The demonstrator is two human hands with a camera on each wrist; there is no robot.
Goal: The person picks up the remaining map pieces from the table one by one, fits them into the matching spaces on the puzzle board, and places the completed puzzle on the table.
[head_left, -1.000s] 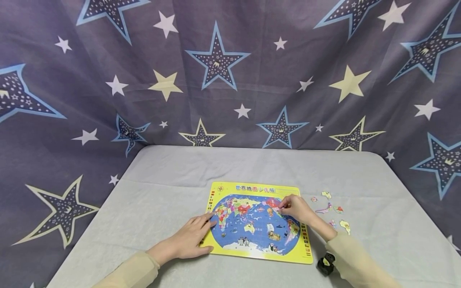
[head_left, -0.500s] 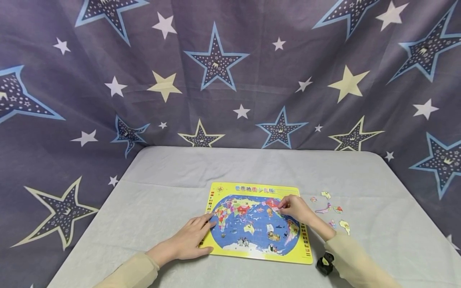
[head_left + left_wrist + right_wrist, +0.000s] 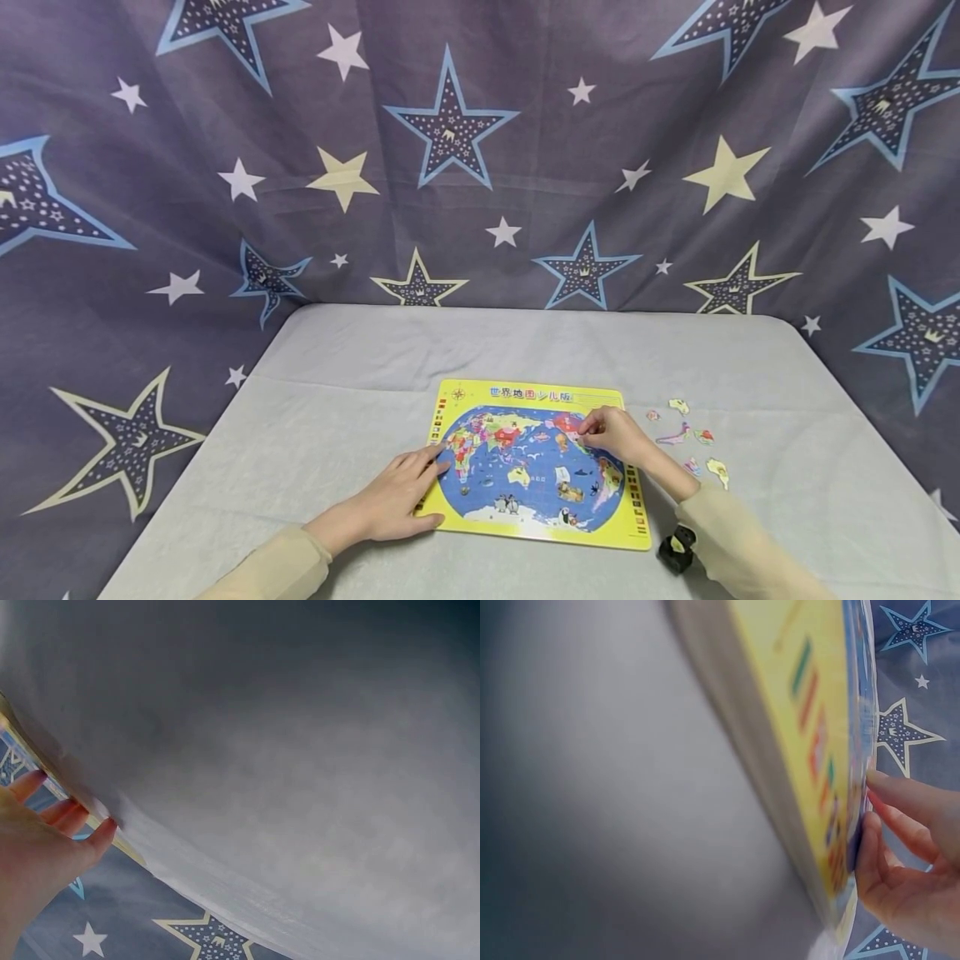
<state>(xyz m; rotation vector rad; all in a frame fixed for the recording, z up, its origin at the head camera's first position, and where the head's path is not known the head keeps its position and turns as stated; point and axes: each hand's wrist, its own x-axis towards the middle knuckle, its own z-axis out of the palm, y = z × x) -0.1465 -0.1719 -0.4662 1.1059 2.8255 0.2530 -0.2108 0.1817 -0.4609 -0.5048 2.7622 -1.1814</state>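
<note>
The board (image 3: pixel 558 540) lies flat on the worktop (image 3: pixel 360 358), directly beneath the right hand (image 3: pixel 617 433) and to the right of the left hand (image 3: pixel 401 496). The left grip is released: fingers extended, their tips resting on the board's left edge, the thumb at its near left corner. The right hand's fingers are bent towards the thumb, tips at the upper right of the map (image 3: pixel 487 492), just beside its red land area; whether this grip grasps a piece cannot be told. To the right of the right grip, off the board, are loose pieces: a small reddish one (image 3: pixel 652 415), a purple one (image 3: pixel 673 437), a red-and-green one (image 3: pixel 704 437), a pinkish one near the forearm and two yellow ones, one farther away and one nearer. A black item (image 3: pixel 671 560) sits below the right grip, beside the sleeve. A starry cloth (image 3: pixel 517 208) hangs beyond both grips.
</note>
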